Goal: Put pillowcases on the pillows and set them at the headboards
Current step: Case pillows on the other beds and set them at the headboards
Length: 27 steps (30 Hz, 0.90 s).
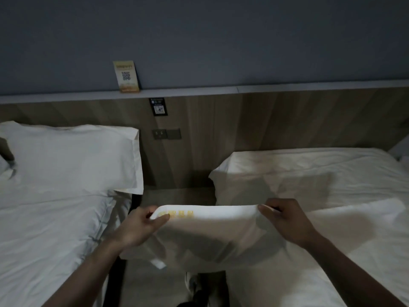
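Note:
A white pillowcase with yellow lettering near its top left corner hangs in the gap between two beds. My left hand pinches its upper left edge and my right hand grips its upper right edge, stretching the top edge flat. A cased white pillow leans against the wooden headboard on the left bed. The right bed shows only white sheets at its head, with no pillow in view.
A card with a QR code stands on the ledge above the headboard. A small black sign and wall switches sit between the beds. A shoe shows on the floor below the pillowcase.

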{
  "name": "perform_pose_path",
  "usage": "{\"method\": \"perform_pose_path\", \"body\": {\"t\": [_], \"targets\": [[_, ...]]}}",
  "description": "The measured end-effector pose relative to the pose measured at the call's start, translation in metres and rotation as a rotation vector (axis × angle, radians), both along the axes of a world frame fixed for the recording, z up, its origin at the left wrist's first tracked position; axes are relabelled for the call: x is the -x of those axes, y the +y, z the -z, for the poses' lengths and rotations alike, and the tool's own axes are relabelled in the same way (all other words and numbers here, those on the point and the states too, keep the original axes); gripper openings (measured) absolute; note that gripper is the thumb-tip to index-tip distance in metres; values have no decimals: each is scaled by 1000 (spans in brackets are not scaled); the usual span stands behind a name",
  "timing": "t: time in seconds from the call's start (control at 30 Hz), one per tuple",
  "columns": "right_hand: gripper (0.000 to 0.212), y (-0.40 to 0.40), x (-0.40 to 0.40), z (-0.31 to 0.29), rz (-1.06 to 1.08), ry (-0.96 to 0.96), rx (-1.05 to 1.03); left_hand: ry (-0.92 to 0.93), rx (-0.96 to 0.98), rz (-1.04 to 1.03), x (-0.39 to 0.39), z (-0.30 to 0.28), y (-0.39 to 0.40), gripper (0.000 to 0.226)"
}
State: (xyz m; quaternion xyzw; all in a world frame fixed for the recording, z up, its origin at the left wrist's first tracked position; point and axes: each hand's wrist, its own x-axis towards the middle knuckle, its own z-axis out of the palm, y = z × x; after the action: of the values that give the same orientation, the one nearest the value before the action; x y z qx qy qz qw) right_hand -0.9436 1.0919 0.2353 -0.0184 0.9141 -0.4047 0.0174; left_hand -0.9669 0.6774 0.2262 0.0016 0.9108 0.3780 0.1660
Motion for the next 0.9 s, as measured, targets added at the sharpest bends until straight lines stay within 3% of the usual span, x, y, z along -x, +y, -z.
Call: {"method": "perform_pose_path", "body": {"t": [0.23, 0.7, 0.8, 0.9], "targets": [[47, -11, 100, 9, -13, 8, -92, -50, -38, -53, 85, 27, -3, 19], [46, 7, 284, 61, -71, -65, -59, -69, -73, -224, 232, 54, 28, 14], [46, 10, 322, 79, -92, -101, -79, -93, -117, -316, 256, 76, 30, 34], [48, 10, 356, 95, -96, -111, -99, -102, -158, -417, 281, 97, 36, 36]]}}
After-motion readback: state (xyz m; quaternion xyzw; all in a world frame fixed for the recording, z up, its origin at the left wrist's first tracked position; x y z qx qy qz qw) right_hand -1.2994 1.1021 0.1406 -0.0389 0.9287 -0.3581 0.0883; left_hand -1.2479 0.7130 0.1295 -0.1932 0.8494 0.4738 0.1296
